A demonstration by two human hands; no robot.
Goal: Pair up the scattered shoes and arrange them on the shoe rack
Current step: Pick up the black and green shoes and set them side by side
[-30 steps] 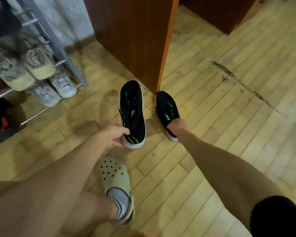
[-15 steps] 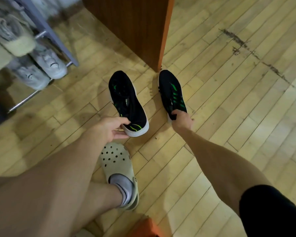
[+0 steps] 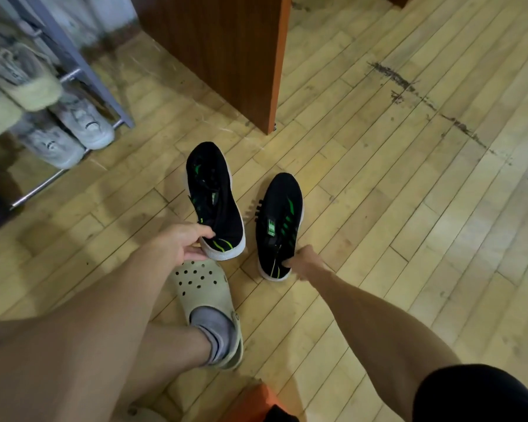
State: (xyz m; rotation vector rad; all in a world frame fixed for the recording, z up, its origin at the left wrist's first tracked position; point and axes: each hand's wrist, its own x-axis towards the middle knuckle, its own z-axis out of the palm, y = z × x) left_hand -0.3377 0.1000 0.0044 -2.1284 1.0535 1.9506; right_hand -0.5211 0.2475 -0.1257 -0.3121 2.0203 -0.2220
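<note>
Two black sneakers with green stripes and white soles are side by side in the middle of the wooden floor. My left hand [image 3: 183, 243] grips the heel of the left black sneaker [image 3: 214, 196], which is tilted with its toe pointing away. My right hand [image 3: 302, 258] pinches the heel of the right black sneaker [image 3: 279, 220], which points the same way, close to the floor. The metal shoe rack [image 3: 104, 95] stands at the upper left, with grey sneakers [image 3: 83, 120] on its lower bars and beige-toed shoes [image 3: 28, 80] above them.
A brown wooden cabinet [image 3: 226, 56] stands just beyond the sneakers. My foot in a beige clog [image 3: 201, 287] with a grey sock rests on the floor under my left hand. An orange object [image 3: 250, 400] shows at the bottom edge. Dark scuff marks [image 3: 409, 86] cross the floor at right.
The right sneaker has come away from the cabinet corner toward me and now sits nearer the left one. My left hand keeps its hold on the left sneaker's heel.
</note>
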